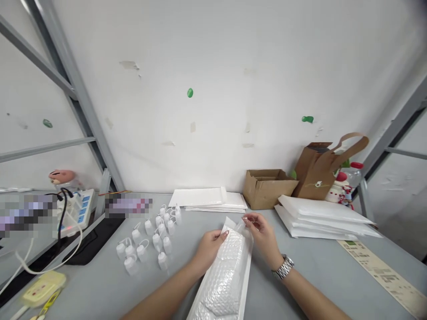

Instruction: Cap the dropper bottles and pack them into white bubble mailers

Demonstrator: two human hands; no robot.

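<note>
A white bubble mailer [222,278] lies at the front centre of the grey table, its top end pointing away from me. My left hand [212,246] grips the upper left edge of it, thumb on top. At the upper right corner, my right hand [262,231] pinches a thin clear piece by the mailer's mouth; what this piece is cannot be made out. Left of the mailer stand several small white bottles [156,240] with looped caps.
Flat white mailers [200,197] lie by the wall, beside an open cardboard box [267,189] and a brown paper bag [312,173]. Filled white mailers [320,213] are stacked right. A ruler-like strip [383,275], a power strip [78,213] and cables are at the sides.
</note>
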